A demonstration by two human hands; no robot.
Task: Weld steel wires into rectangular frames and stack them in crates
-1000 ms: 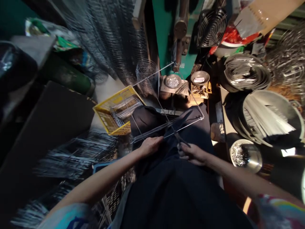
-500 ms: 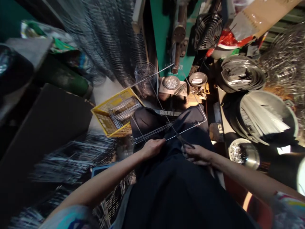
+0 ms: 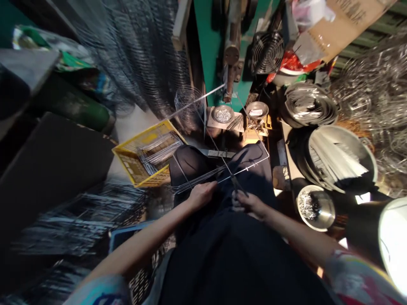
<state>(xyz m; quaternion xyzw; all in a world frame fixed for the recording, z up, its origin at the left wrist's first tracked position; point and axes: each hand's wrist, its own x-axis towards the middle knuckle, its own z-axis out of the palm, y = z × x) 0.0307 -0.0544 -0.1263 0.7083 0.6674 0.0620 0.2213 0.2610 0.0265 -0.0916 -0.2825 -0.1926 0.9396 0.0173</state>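
A thin wire frame (image 3: 251, 164) lies across my lap, over dark trousers, with long wires rising toward the green machine. My left hand (image 3: 201, 194) is closed on the near edge of the frame, at a bundle of wires. My right hand (image 3: 247, 203) is closed around a dark plier-like tool (image 3: 235, 184) whose tip touches the frame's near wire. Both hands sit close together above my knees.
A yellow crate (image 3: 144, 156) with wire pieces stands at left. Small metal bowls (image 3: 223, 114) of clips sit ahead by the green machine (image 3: 230, 55). Right: a bowl of small metal parts (image 3: 314, 207), a big pan of white strips (image 3: 341, 157), coiled wire (image 3: 310, 103), a fan (image 3: 267, 52).
The view has shifted, so everything sits a little further left and lower. My right hand has drawn slightly toward my left hand along the frame; both keep their grip.
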